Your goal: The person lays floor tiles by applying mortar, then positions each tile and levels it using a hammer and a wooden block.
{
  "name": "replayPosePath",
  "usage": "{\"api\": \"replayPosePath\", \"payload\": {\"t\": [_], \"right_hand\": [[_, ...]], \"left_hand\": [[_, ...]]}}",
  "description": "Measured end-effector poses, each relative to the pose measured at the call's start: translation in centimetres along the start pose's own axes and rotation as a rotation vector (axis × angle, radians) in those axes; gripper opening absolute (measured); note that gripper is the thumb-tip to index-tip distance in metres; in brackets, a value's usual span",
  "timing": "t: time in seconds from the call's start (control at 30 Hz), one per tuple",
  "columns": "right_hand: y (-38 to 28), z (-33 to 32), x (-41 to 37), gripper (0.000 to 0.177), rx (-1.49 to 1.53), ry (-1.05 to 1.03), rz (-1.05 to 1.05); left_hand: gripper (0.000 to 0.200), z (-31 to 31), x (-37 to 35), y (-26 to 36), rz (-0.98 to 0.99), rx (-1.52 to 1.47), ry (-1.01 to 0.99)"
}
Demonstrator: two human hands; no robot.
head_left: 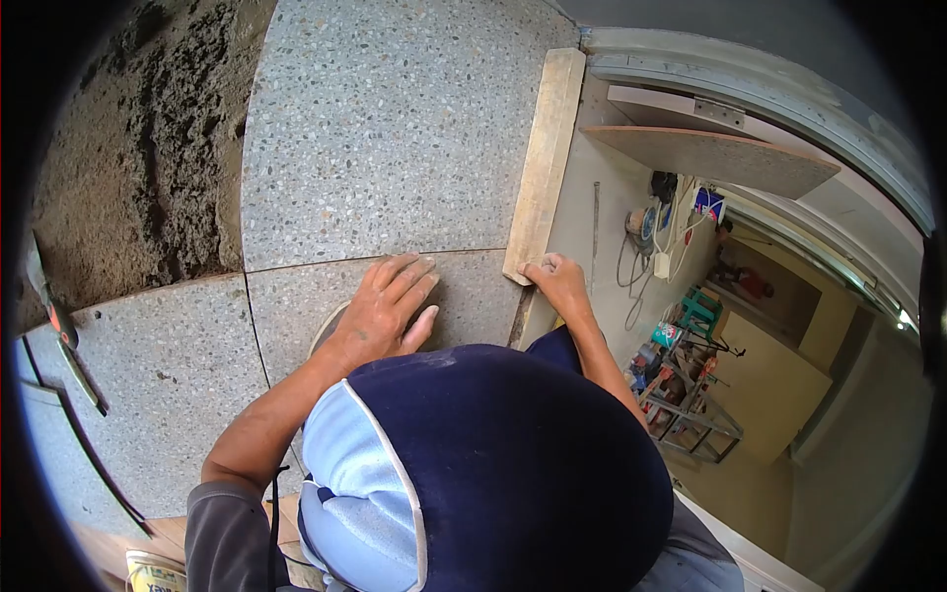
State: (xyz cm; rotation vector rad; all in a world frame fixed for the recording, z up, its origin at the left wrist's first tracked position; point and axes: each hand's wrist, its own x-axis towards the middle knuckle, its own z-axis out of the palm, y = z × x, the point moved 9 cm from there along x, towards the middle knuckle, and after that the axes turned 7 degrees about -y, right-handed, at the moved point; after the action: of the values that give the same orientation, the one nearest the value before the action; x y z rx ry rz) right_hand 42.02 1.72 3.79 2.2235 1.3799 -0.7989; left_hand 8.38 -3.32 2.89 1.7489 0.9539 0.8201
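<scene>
Has left hand point(387, 308) palm-down over near speckled tile point(478, 296), with fingers a little apart; can't tell if gripping the mostly hidden round-edged thing point(323, 331) beneath. Holds near end of wooden batten point(547, 163) in a narrow right hand point(559, 284) pinch, along right edge of far tile point(395, 128). Further out, shows mortar point(187, 148) left of far tile, orange-handled tool point(61, 322) at far left.

Left hand point(378, 311), one: lay palm down, fingers point(406, 278) extended close together, thumb spread apart beside them. Left forearm point(281, 407): slanted back from the fingers to a bent elbow. Right hand point(560, 284), one: fingers curled inward, thumb just beside them. Right forearm point(610, 360): ran back behind its fingers.
</scene>
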Motion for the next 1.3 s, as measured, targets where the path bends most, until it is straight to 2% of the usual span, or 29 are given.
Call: {"api": "replayPosePath", "payload": {"t": [0.13,0.23,0.33,0.47,0.57,0.8,0.93,1.03,1.07,1.17,1.23,1.3], "right_hand": [[-1.1,-0.6,-0.1,0.065,-0.056,-0.025,0.005],[-2.1,-1.2,0.7,0.068,-0.019,-0.049,-0.06],[-2.0,-2.1,3.2,0.067,-0.09,-0.149,-0.061],[-2.9,-3.3,4.5,0.053,0.017,-0.362,0.006],[-3.7,-3.6,5.1,0.058,-0.016,-0.444,-0.036],[-4.9,-3.7,6.4,0.046,0.125,-0.486,-0.143],[-4.3,-3.5,6.3,0.044,0.246,-0.445,-0.201],[-4.0,-3.5,6.4,0.043,0.225,-0.423,-0.222],[-3.9,-3.3,6.7,0.043,0.229,-0.426,-0.24],[-4.0,-3.4,7.0,0.044,0.315,-0.41,-0.272],[-4.0,-2.6,7.5,0.046,0.387,-0.458,-0.316],[-3.6,-1.8,8.2,0.045,0.369,-0.512,-0.287]], "left_hand": [[0.041,0.2,0.0,0.0,0.0,0.002,-0.005],[0.043,0.1,0.2,0.2,0.014,0.011,0.001],[0.044,0.4,0.5,0.3,0.037,0.028,-0.009],[0.045,1.5,0.7,0.3,0.039,0.091,-0.059],[0.045,1.8,0.8,0.5,0.026,0.146,-0.112],[0.047,3.9,1.7,1.8,0.062,0.279,-0.302],[0.047,5.1,1.6,2.2,0.092,0.375,-0.33],[0.046,5.1,1.4,2.3,0.079,0.438,-0.306],[0.045,4.5,1.4,2.7,0.044,0.419,-0.271],[0.043,2.4,-0.2,2.1,-0.229,0.15,-0.095],[0.042,1.2,-2.7,1.4,-0.572,-0.258,0.016],[0.04,-0.1,-5.1,2.3,-0.709,-0.416,0.054]]}}
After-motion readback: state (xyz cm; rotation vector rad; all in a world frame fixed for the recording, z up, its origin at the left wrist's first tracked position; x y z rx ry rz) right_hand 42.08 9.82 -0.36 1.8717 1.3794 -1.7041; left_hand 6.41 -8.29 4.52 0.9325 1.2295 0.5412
